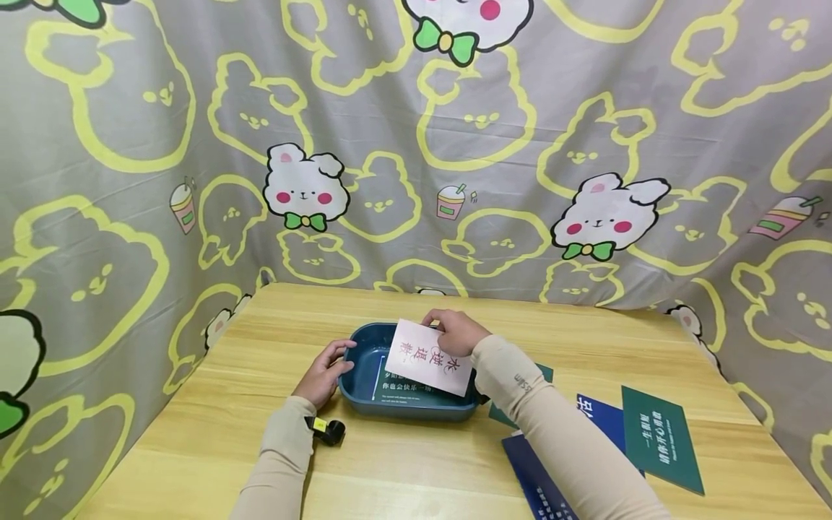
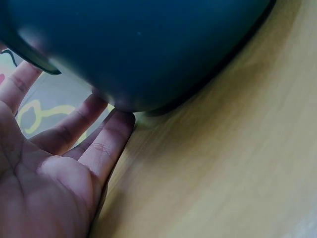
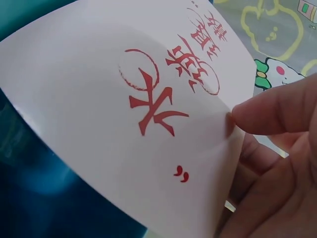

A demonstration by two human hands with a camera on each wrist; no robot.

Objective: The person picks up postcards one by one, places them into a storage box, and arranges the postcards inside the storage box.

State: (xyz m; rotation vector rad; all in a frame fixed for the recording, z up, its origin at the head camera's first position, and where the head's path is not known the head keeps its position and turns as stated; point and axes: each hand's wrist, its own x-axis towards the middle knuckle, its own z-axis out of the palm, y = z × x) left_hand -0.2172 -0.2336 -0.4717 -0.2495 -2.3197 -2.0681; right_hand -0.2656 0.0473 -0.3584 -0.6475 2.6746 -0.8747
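While the bench (image 1: 403,477) carries a blue tray (image 1: 416,412) nearer its far edge, the left hand (image 1: 320,377), loosely spread, touches it; the right hand (image 1: 460,334) pinches a white card (image 1: 412,350), not yet down; a green card (image 1: 390,394) lies inside, loose cards (image 1: 663,451) remain rightward.

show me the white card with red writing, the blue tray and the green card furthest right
White card (image 3: 133,111): right wrist view, middle of its printed face
Blue tray (image 1: 409,412): head view, outside of its near wall
Green card (image 1: 661,440): head view, middle of its printed face
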